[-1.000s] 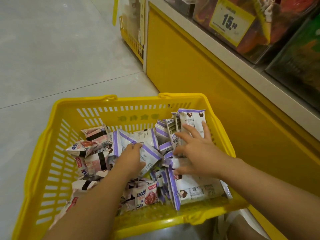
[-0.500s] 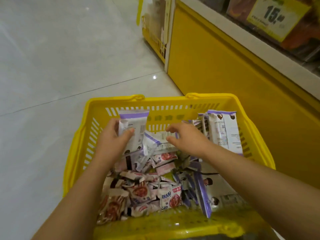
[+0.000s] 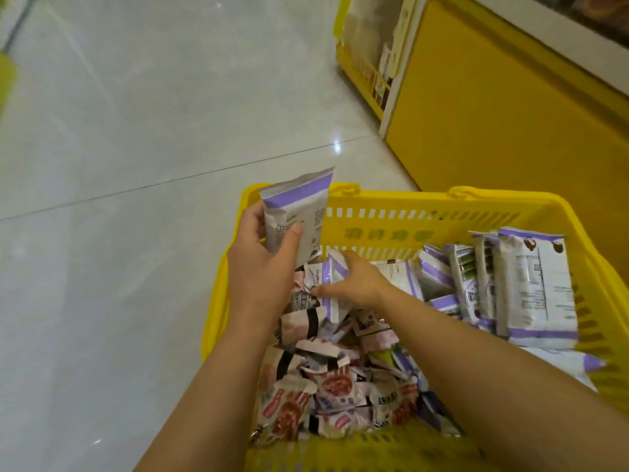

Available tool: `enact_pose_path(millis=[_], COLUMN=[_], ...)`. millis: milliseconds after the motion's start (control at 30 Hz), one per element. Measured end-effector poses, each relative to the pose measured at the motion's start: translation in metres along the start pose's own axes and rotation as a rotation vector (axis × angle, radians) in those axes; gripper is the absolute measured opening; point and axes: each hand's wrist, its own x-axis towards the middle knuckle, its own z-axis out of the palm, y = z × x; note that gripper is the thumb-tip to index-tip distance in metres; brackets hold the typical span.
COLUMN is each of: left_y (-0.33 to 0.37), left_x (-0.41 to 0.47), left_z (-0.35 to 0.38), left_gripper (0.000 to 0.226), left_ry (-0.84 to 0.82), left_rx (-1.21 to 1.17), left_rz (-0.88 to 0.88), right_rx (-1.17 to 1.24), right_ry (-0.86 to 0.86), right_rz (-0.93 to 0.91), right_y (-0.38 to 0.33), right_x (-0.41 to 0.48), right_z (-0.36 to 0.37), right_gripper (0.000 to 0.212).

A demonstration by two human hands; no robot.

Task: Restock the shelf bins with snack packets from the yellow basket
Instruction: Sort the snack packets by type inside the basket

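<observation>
left hand [image 3: 262, 264] grips a flat, glossy purple-white packet [image 3: 299, 212] upright over the slotted plastic basket [image 3: 408, 206]; right hand [image 3: 357, 284] curls its fingers round another packet [image 3: 332, 275] among crinkled wrappers [image 3: 333, 386].

One head-worn camera looks steeply down from close above the yellow basket [image 3: 408, 229], facing its far wall, with tiled floor [image 3: 136, 158] left of it.

lettering on the packets [image 3: 536, 287] and the yellow basket [image 3: 388, 235] is unreadable.
</observation>
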Motion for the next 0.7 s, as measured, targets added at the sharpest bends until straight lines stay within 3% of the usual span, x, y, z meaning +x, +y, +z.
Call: enact_pose_path(millis=[133,300,567,700], left_y=[0.002,0.020,0.080,0.117], left_x=[-0.002,-0.001,-0.025,-0.045], left_z=[0.000,-0.005,0.010,0.024], left_gripper=[0.031,0.029,0.028,0.028], left_ry=[-0.003,-0.007,-0.036,-0.092], left_rx=[-0.017,-0.024,-0.081,-0.103], left_rz=[0.007,0.027,0.072,0.128], right_rx=[0.051,-0.153,-0.177,-0.057], right_ry=[0.061,0.301,0.386,0.419], right_rz=[-0.054,-0.114,-0.142,-0.095], right_y=[-0.006,-0.017,-0.022,-0.006], right_x=[-0.007,-0.042,-0.143,-0.194], right_z=[0.005,-0.030,-0.142,-0.179], right_gripper=[0.100,0.092,0.100,0.089])
